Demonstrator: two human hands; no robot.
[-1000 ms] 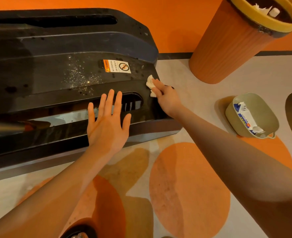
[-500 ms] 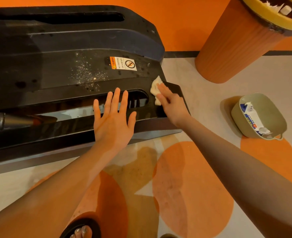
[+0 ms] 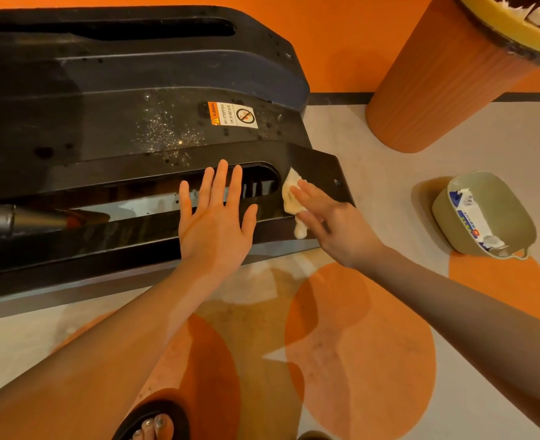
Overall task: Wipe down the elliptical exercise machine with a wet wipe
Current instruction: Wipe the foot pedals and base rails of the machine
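Elliptical machine (image 3: 103, 122): black base housing, lying low on the patterned floor (image 3: 357, 360), filling the upper left of the view.

Nearest item: a foot in a dark sandal (image 3: 154, 422), at the bottom edge.

Left hand (image 3: 214, 223): flat, fingers spread and straight, resting on the front rail of the housing just beside a long slot (image 3: 256, 182).

Right hand (image 3: 329, 220): straight fingers pressing a crumpled wet wipe (image 3: 292, 195) against the housing's end corner, right of the slot.

Step in hand, by judgement: wiping the near end of the base. Pale specks (image 3: 164, 131) and dark spots show on the panel beyond, near a warning sticker (image 3: 233, 114); the next move likely calls for carrying the wipe up onto that panel with firm, overlapping strokes.

Containers: a small green tub (image 3: 523, 230) on the floor to the right, holding a pack of wipes (image 3: 472, 217). Farther back, a ribbed orange bin (image 3: 437, 84) with a yellow rim, white scraps (image 3: 529, 11) inside.
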